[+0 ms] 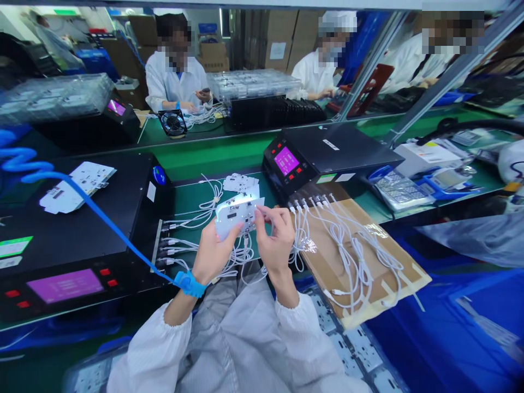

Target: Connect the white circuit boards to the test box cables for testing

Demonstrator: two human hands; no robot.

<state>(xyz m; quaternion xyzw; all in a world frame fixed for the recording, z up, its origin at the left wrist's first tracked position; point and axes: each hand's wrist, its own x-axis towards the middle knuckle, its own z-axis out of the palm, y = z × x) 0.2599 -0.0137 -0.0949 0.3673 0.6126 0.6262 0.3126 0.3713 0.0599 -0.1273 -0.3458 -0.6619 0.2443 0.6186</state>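
Note:
A white circuit board (235,216) is held up in front of me, with a bright light glowing along its top edge. My left hand (215,248) grips its left side, thumb across the face, and wears a blue wrist strap (189,284) with a coiled cord. At the board's right edge, my right hand (273,234) is closed, thumb and index finger pinching at the edge. Behind the held board lie more white boards (240,183). White cables (241,255) bunch beneath my hands, and a cable plug hangs just under the board.
A black device (82,229) with a purple screen stands at left, with white boards (79,185) on top. Another black device (331,155) is at back right. Cables lie on a cardboard sheet (315,262) at right. People in white coats sit across the bench.

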